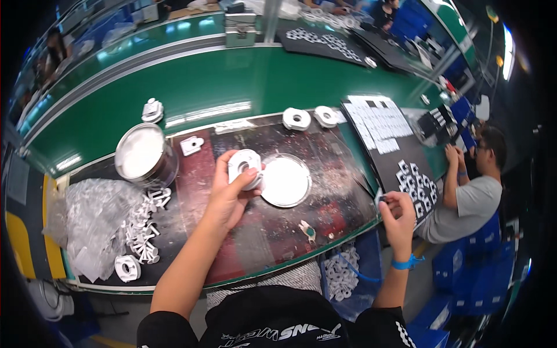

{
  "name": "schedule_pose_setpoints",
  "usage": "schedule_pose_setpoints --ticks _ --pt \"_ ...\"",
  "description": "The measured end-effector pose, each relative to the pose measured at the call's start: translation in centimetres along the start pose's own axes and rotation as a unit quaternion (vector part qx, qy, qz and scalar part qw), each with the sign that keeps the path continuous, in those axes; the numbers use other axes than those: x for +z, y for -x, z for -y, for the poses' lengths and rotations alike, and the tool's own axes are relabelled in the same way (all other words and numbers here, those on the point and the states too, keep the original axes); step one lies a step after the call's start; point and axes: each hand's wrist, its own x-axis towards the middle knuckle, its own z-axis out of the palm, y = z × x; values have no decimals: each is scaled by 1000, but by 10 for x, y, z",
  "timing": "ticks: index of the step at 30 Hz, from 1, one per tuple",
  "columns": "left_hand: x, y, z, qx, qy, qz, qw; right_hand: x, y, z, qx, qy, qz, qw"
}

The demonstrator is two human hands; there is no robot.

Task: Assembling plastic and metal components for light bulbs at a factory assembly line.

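Note:
My left hand is closed around a round white plastic housing with a hole in its middle, raised above the worktable. At the table's right edge my right hand pinches a small, pale and dark piece, too small to name. That hand is beside a black board bearing rows of small white pieces with dark centres. Between the hands lies a round white disc with a metallic rim. A small greenish part rests nearer the front edge.
On the left stand a round tin, a clear plastic bag and loose white plastic parts. More white housings sit along the far edge. Below the table is a bin of white rings. A co-worker sits at right.

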Motion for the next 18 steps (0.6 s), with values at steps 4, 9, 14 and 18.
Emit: schedule_pose_setpoints --ticks 4,9,14,18 --pt "-8 4 -11 25 14 -18 999 80 -34 73 -135 -145 62 978" --pt "-1 -4 -12 104 -10 -31 994 156 -64 133 -299 -166 133 930" --pt "-12 -4 -20 235 -65 -84 966 195 -75 157 -365 -173 177 897" --pt "-17 -7 -22 252 -110 -107 956 206 -69 149 -349 -190 152 905"
